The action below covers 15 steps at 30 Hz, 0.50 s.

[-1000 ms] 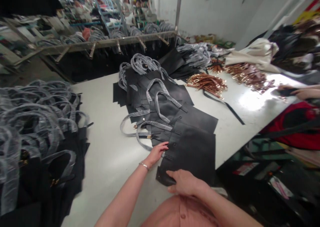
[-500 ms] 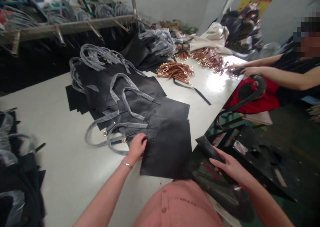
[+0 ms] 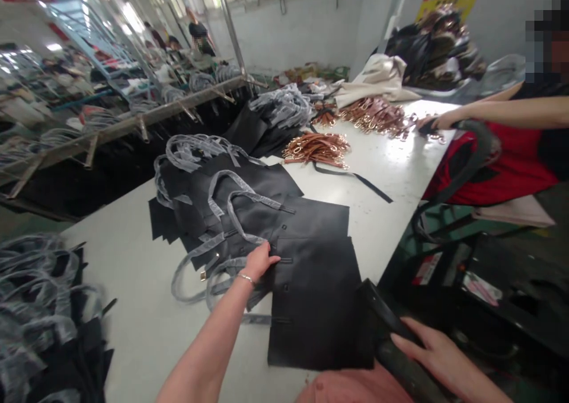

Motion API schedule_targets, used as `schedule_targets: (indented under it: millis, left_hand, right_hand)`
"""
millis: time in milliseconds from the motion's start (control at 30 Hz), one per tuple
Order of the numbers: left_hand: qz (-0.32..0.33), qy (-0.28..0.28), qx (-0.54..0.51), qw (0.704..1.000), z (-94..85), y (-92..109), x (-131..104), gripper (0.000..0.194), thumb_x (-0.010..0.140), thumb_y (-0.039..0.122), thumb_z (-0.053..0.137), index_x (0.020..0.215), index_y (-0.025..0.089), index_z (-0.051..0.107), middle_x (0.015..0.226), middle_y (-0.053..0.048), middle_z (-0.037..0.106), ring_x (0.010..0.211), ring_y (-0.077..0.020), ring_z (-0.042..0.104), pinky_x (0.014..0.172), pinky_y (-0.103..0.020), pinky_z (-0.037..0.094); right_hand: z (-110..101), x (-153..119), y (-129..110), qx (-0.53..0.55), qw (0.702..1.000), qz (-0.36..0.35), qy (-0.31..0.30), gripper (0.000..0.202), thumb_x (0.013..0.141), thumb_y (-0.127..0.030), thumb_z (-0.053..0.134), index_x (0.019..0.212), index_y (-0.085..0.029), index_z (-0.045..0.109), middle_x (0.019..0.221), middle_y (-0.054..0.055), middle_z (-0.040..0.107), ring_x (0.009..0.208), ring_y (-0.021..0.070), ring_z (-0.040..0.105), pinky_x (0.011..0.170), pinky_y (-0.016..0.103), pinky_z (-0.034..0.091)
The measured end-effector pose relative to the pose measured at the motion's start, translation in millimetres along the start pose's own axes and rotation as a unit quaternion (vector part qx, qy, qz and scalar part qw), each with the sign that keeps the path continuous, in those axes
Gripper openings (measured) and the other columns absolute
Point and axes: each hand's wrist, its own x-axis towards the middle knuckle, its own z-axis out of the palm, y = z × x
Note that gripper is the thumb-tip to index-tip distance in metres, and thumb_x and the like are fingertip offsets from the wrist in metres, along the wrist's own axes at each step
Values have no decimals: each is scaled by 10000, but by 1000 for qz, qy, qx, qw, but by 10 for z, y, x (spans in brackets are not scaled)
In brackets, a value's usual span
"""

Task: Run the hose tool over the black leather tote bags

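Observation:
My left hand (image 3: 258,262), with a bracelet at the wrist, lies at the left edge of the top black bag panel (image 3: 320,302). Its thumb is stretched apart from the fingers and touches the panel; some fingertips are hidden. A plastic-wrapped strap (image 3: 242,219) ends close to these fingers. More black panels with wrapped straps lie fanned out beyond. Lower right, my right hand (image 3: 427,346) is closed around a thick, black, curved tube-like thing (image 3: 382,308), whose flat end sits beside the panel's right edge. What kind of tool it is I cannot tell.
Another stack of strapped black panels (image 3: 40,320) occupies the table's left side. Brown straps with metal clasps (image 3: 317,148) lie in bundles farther back. At right, a co-worker's hand (image 3: 447,118) works near similar bundles. A metal rail (image 3: 120,124) runs along the far left.
The view has tilted up and shifted. My left hand has moved up along the panel's left edge, its thumb now spread. My right hand still holds the black tube-like thing, lower in view.

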Motion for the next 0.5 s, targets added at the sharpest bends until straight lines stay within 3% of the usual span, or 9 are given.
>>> schedule_targets:
  millis: [133, 233, 300, 367, 433, 500]
  left_hand:
    - [33, -77, -62, 995, -140, 5, -2, 291, 711, 404, 718, 784, 146, 605, 660, -1, 582, 656, -188, 583, 600, -245, 390]
    - [78, -99, -131, 983, -448, 139, -52, 296, 765, 430, 627, 739, 135, 622, 620, 23, 556, 605, -146, 535, 572, -223, 377]
    - [113, -63, -209, 969, -790, 289, -134, 312, 793, 441, 587, 811, 136, 653, 681, 16, 585, 639, -140, 534, 610, -229, 399]
    - [160, 11, -257, 953, -1215, 456, -282, 315, 782, 452, 613, 840, 150, 679, 718, 5, 594, 668, -144, 533, 636, -241, 409]
    - [235, 81, -221, 943, -1642, 603, -504, 287, 799, 453, 619, 810, 179, 702, 708, 0, 574, 674, -148, 529, 637, -250, 409]
    - [319, 113, -155, 928, -1963, 697, -771, 250, 859, 418, 565, 817, 224, 718, 717, -7, 577, 673, -148, 533, 639, -260, 411]
  right_hand:
    - [-108, 20, -70, -4, 998, 27, 48, 509, 764, -577, 508, 1057, -195, 676, 953, 52, 763, 877, 284, 698, 779, 300, 522]
    - [-188, 45, -64, -11, 994, 58, 94, 563, 773, -611, 466, 1093, -189, 657, 800, 34, 755, 802, 271, 696, 725, 300, 514]
    - [-243, 69, -33, -8, 990, 73, 123, 587, 769, -628, 455, 1105, -190, 654, 694, 21, 736, 751, 271, 693, 683, 306, 511]
    - [-303, 98, 9, -3, 987, 77, 144, 599, 761, -638, 463, 1112, -192, 655, 673, 19, 732, 748, 271, 694, 675, 305, 510]
    - [-367, 126, 52, 2, 985, 80, 152, 614, 763, -641, 463, 1137, -189, 645, 695, 25, 739, 743, 266, 698, 666, 303, 513]
    - [-429, 148, 81, 7, 985, 83, 152, 624, 779, -639, 453, 1172, -188, 629, 718, 31, 743, 708, 257, 703, 649, 302, 520]
